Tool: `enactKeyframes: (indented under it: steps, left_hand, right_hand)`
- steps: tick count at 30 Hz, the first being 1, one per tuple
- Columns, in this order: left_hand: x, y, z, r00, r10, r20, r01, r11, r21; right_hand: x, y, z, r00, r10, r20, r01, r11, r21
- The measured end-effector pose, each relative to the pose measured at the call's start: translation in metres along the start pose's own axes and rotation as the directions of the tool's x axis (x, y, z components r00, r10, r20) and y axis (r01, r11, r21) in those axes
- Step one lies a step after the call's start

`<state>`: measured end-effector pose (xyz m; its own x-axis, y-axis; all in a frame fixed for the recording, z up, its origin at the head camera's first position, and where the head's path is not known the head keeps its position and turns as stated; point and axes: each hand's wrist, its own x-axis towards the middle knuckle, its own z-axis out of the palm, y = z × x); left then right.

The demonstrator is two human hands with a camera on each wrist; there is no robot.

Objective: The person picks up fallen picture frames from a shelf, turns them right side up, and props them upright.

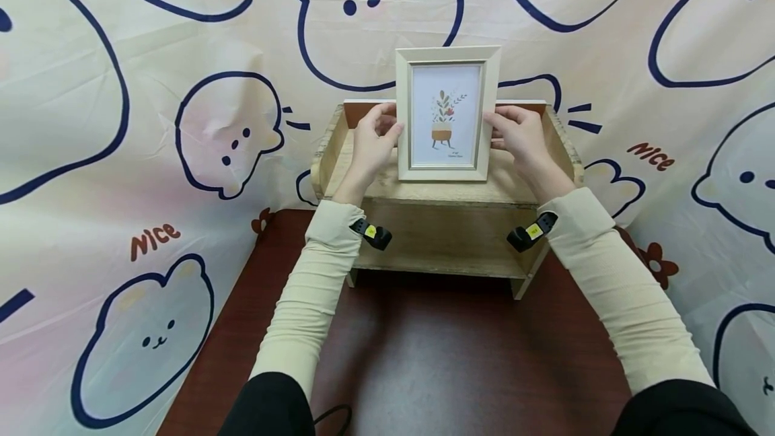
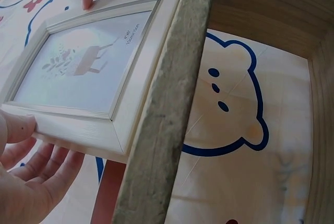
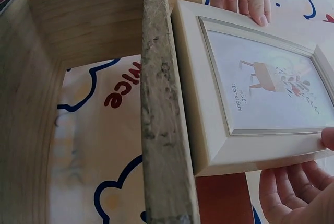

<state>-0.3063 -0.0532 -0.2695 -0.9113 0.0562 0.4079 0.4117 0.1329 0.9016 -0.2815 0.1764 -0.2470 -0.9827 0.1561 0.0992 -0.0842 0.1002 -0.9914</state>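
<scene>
A cream picture frame (image 1: pixel 447 113) with a potted-plant print stands upright, facing me, at the upper board (image 1: pixel 375 184) of a small wooden shelf. Whether its lower edge rests on the board or hovers just above, I cannot tell. My left hand (image 1: pixel 375 140) holds the frame's left side; in the left wrist view its thumb (image 2: pixel 21 125) lies on the border. On the opposite side my right hand (image 1: pixel 523 136) grips the border between thumb and fingers. The right wrist view shows its curled fingers (image 3: pixel 292 187) under that edge. The frame's back is hidden.
The shelf's side panels (image 1: pixel 566 140) rise left and right of the hands, and a lower board (image 1: pixel 436 262) lies beneath. The shelf stands on a dark red-brown table (image 1: pixel 454 355). Bear-printed cloth (image 1: pixel 230 133) hangs close behind and on both sides. A black cable (image 1: pixel 336 412) lies near the front.
</scene>
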Motion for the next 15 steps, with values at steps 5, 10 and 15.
enactKeyframes:
  steps: [5,10,15]
  left_hand:
    - [0.0000,-0.0002,0.0001,1.000,0.005,0.000,-0.005,1.000,0.005]
    - [-0.0029,-0.0017,-0.0002,1.000,-0.005,-0.002,0.005,1.000,0.023]
    - [-0.0085,-0.0060,-0.0007,1.000,-0.017,0.000,0.017,0.999,0.036]
  right_hand:
    - [-0.0041,0.0004,-0.0008,1.000,-0.008,0.002,0.008,1.000,0.017]
    - [-0.0071,0.0006,-0.0005,1.000,-0.017,0.004,0.017,0.998,0.063]
    - [-0.0066,0.0013,0.0003,1.000,-0.026,-0.003,0.026,0.997,0.069]
